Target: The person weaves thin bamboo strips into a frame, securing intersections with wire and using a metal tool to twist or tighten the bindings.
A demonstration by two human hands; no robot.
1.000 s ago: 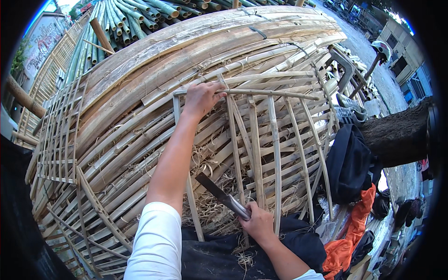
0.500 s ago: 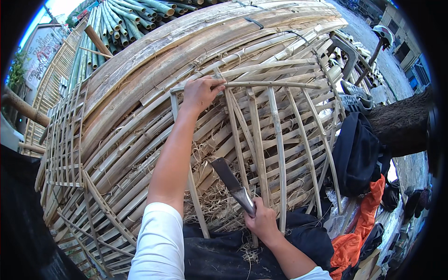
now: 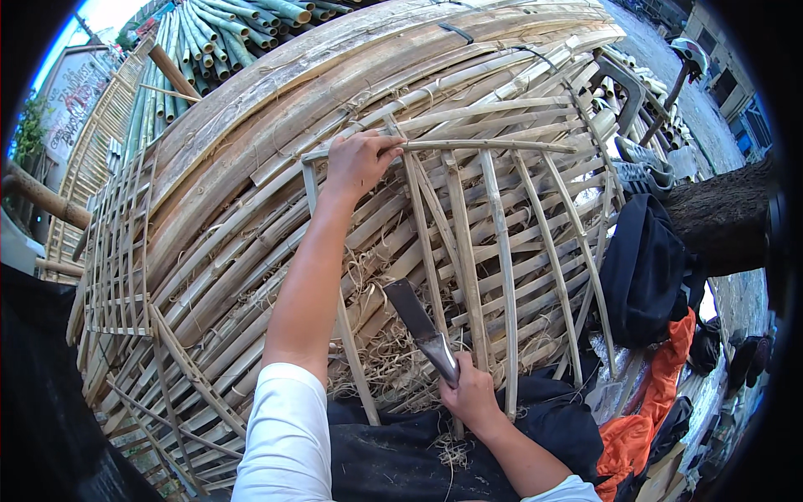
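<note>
A comb-like frame of split bamboo lies before me, with one long crosspiece (image 3: 493, 145) at its far side and several slats (image 3: 465, 251) running from it toward my lap. My left hand (image 3: 361, 164) is closed over the crosspiece near its left end, fingers pinching it beside a slat. Lower down, my right hand (image 3: 473, 396) grips the handle of a broad-bladed knife (image 3: 411, 311). Its dark, square-ended blade points up and left, over the shavings, next to the slats. The right-hand fingers are partly hidden behind the handle.
Long split bamboo strips (image 3: 242, 142) are piled beneath and beyond the frame. Curly shavings (image 3: 381, 364) lie near my lap. A bamboo lattice (image 3: 117, 251) stands left. Dark cloth (image 3: 640, 276), orange cloth (image 3: 627, 443), sneakers (image 3: 644, 174) and a thick log (image 3: 719, 213) are on the right.
The slats' near ends have shifted slightly right, and the crosspiece's right end sits a little higher. The knife has moved slightly right. Both hands keep their grips.
</note>
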